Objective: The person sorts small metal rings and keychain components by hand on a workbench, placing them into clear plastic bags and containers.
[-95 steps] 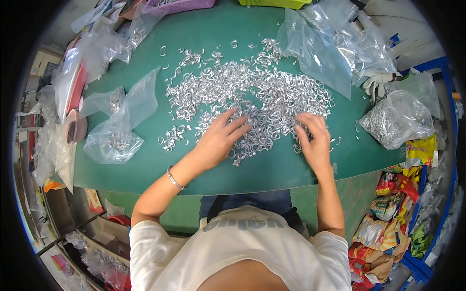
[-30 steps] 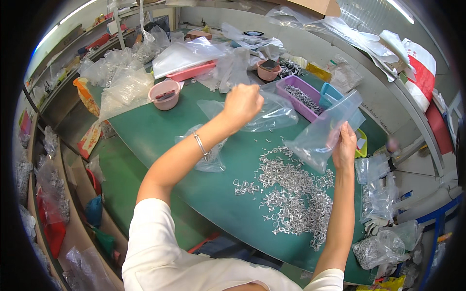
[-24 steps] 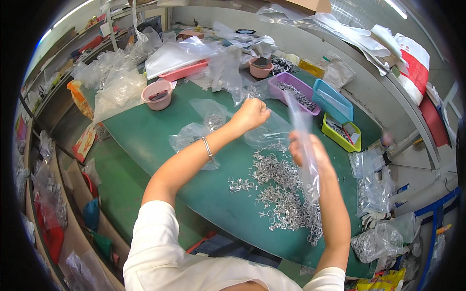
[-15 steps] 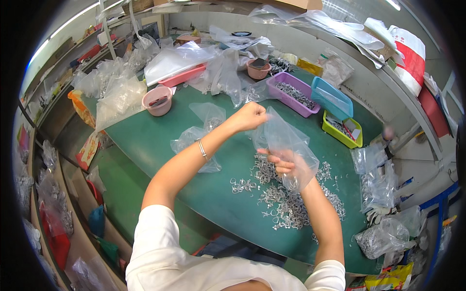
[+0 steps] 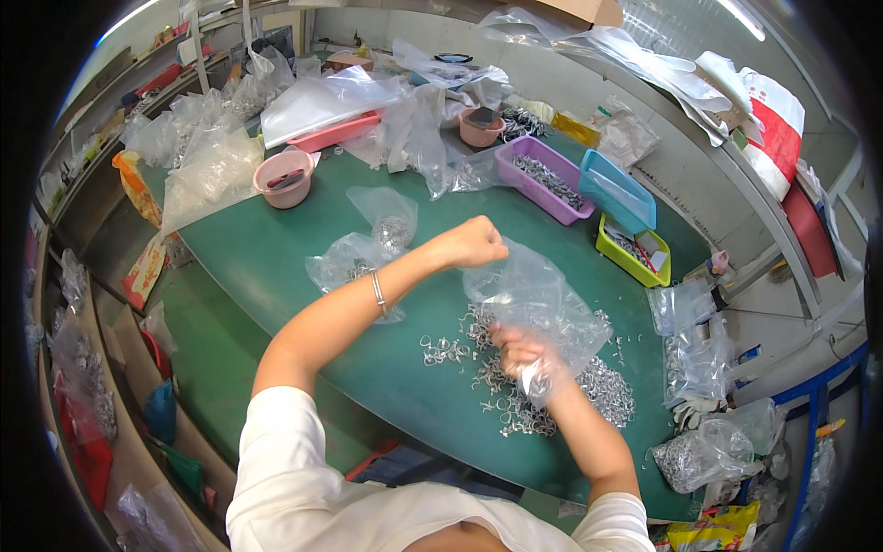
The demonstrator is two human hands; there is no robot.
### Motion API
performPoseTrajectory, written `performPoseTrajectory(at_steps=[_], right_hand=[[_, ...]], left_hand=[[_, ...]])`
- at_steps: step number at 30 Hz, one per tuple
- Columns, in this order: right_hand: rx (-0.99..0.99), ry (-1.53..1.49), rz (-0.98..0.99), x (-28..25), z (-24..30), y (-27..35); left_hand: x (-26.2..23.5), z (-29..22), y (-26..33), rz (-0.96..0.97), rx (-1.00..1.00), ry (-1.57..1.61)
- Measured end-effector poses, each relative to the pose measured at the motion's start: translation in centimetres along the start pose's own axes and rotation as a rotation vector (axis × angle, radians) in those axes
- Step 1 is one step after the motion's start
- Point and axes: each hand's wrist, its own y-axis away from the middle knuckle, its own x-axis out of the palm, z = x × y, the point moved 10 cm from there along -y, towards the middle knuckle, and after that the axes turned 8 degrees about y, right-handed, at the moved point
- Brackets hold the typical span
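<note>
My left hand (image 5: pixel 474 242) is closed in a fist, pinching one end of a clear plastic bag (image 5: pixel 552 285). The bag spreads out between both hands above the table. With curled fingers, my right hand (image 5: pixel 520 352) grips the lower part of the bag; a shiny bit of film shows below the fingers, slightly blurred. Under the bag and right forearm lies a heap of small grey metal clips or hooks (image 5: pixel 607 391), partly covered. A smaller cluster of the same pieces (image 5: pixel 443 350) lies left of the heap. Beyond my left forearm rest filled clear bags (image 5: pixel 394 233).
On the green table (image 5: pixel 386 405) stand a pink bowl (image 5: pixel 283 193), a purple basket of metal pieces (image 5: pixel 544 193), a tilted blue basket (image 5: pixel 618 190) and a lime-green basket (image 5: pixel 635 253). Bagged parts (image 5: pixel 685 460) sit at the right edge. A shelf rail runs along the right.
My left hand has lowered slightly and my right hand has moved down and left with the bag. The bag looks more spread out. The whole view has shifted a little.
</note>
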Motion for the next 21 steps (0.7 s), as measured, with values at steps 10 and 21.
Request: performPoseTrajectory(at_steps=[10,21], right_hand=[[-0.035,-0.334,0.186,7.3,3.0,-1.7],[-0.334,0.103,-0.247,-0.4,7.6,-3.6]], left_hand=[[5.4,-0.1,1.1,0.549,-0.175,0.327],[4.6,1.7,0.6,0.457,-0.149,0.802]])
